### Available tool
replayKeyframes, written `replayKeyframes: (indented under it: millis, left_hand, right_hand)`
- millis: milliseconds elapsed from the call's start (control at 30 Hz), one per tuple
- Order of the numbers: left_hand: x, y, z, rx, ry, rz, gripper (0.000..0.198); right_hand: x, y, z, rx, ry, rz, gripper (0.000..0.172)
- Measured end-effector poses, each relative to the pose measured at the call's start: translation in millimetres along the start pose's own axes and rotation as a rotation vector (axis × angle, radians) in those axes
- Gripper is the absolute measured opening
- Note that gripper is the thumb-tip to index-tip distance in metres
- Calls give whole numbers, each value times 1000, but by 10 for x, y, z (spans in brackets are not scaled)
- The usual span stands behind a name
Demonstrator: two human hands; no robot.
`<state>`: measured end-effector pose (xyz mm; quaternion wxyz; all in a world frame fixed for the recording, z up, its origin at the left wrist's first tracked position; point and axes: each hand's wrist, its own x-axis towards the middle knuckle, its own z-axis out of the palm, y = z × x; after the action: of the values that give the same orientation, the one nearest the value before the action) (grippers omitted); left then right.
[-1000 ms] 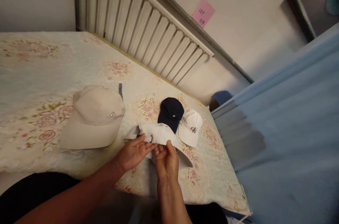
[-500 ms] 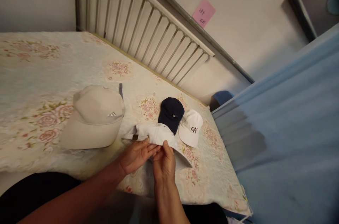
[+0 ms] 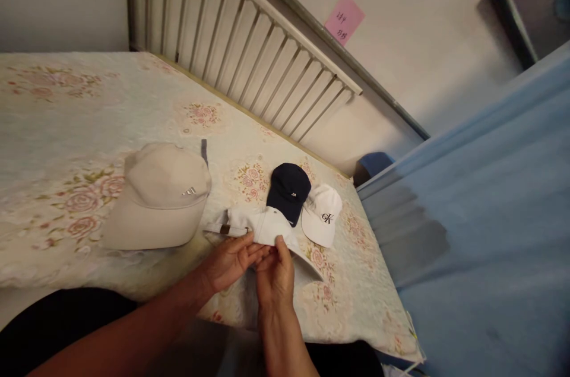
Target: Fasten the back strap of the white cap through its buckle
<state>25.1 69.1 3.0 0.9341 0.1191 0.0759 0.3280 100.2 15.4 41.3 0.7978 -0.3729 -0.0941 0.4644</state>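
Observation:
A white baseball cap [image 3: 271, 224] is tilted on its side between my hands, its strap and dark buckle pointing left and its brim to the lower right. My left hand [image 3: 234, 261] pinches the near edge close to the strap. With the thumb on top, my right hand [image 3: 275, 273] grips the same edge nearer the brim; its other fingers are partly hidden. Just beyond lie a navy cap [image 3: 287, 190] and another white cap [image 3: 323, 216] with black letters. Left of my hands rests a large beige cap [image 3: 162, 193] with a small striped logo.
The caps lie on a bed with a floral cover [image 3: 146, 98]. A pale barred rail [image 3: 249, 38] runs along the wall side. On the right hangs a blue curtain [image 3: 481, 216], with a dark blue object [image 3: 374, 164] behind its edge. A pink note [image 3: 344, 21] is on the wall.
Almost nothing differs. The view has shifted very slightly, and both hands keep the same hold on the white cap.

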Motion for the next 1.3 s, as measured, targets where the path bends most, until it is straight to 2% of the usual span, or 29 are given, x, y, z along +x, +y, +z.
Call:
replayKeyframes:
  millis: [267, 567, 800, 933, 1133, 1300]
  left_hand:
    - [-1, -1, 17, 50, 40, 30, 17]
    - [-29, 41, 88, 74, 66, 33, 20]
    - [-70, -93, 154, 79, 141, 61, 19]
    - [-130, -187, 256, 47, 173, 57, 19]
    - [-238, -346, 448, 3, 292, 123, 21]
    - [-325, -510, 673, -88, 256, 183, 30]
  right_hand:
    - [99, -197, 22, 134, 205, 117, 18]
    - [9, -164, 20, 99, 166, 120, 22]
    - [-138, -244, -35, 125, 130, 109, 24]
    - [-213, -307, -103, 133, 98, 91, 27]
    - [-321, -376, -167, 168, 56, 73, 32]
    - [-381, -437, -213, 165, 35, 11, 30]
